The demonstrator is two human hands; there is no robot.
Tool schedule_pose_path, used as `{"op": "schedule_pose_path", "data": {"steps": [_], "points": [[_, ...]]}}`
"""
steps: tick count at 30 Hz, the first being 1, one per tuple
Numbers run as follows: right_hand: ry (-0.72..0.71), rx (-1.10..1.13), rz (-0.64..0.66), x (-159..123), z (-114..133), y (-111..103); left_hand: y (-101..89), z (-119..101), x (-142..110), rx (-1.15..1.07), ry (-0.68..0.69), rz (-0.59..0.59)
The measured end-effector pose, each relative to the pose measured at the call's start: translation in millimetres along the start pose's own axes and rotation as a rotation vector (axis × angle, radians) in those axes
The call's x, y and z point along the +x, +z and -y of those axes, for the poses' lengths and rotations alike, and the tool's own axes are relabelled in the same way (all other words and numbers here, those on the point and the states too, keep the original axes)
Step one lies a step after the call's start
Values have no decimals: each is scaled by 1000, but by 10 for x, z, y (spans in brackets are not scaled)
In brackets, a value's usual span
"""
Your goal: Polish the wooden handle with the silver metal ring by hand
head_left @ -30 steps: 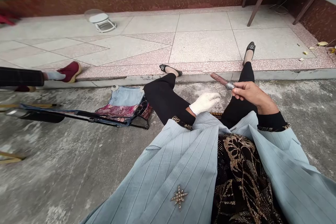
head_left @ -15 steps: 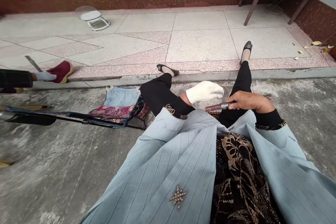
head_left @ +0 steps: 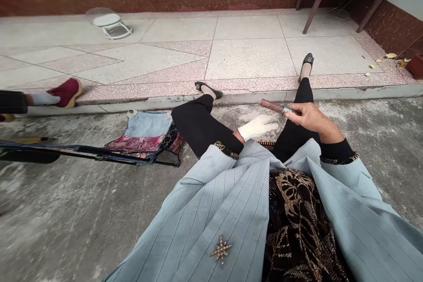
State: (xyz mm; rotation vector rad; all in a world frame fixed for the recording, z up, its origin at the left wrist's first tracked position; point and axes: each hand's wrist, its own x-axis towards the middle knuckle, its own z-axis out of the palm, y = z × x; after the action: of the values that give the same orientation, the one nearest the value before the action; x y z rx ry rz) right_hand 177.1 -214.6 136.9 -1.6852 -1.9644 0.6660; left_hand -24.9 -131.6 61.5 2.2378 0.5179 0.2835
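Head camera — brown stick point(head_left: 271, 105) (silvery wrapping point(head_left: 286, 109)), right hand point(head_left: 309, 117) pinching it, gloved left hand point(head_left: 259, 127), fingers together

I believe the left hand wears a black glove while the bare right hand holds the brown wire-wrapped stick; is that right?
Not quite: the glove on the left hand is white, not black, as the head view shows. The bare right hand does hold the brown wire-wrapped stick.

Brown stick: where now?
Head view, right of centre: the brown stick is in the right hand, its free end above the gloved left hand in frame.
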Motion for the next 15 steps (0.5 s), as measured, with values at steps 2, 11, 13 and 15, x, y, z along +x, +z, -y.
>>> {"op": "schedule_pose_path", "data": {"steps": [2, 11, 13, 15], "points": [[75, -162, -83, 19, -22, 23, 3, -66, -31, 172, 54, 40], [145, -482, 307, 12, -105, 66, -352, -298, -92, 739, 163, -52], [46, -328, 457, -11, -93, 53, -432, -281, -48, 653, 161, -78], [-47, -156, 530, -37, -75, 37, -458, -242, 1, 480, 161, -63]]}}
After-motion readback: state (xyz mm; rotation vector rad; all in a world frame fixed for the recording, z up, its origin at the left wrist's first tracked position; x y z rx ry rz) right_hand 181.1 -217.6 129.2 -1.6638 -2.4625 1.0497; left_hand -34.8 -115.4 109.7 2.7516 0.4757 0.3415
